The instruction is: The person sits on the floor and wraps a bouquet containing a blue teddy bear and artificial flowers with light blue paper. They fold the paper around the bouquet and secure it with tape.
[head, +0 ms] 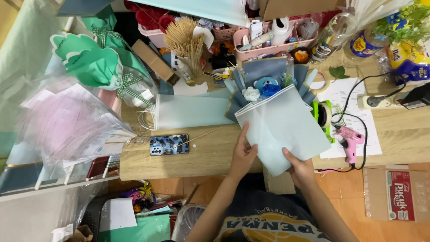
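A bouquet (268,87) with a white flower, a blue flower and a small blue plush figure lies on the wooden table (210,157), wrapped in grey-blue paper. A pale blue wrapping sheet (282,125) covers its front. My left hand (242,154) presses the sheet's left edge with fingers stretched flat. My right hand (299,168) grips the sheet's lower right edge near the table's front edge.
A phone (169,144) lies left of my hands, with a thin stick beside it. A pink glue gun (348,141), a green tape dispenser (322,114) and a power strip (380,102) sit on the right. Green wrapped bouquets (96,62), skewers (186,42) and pink baskets crowd the back.
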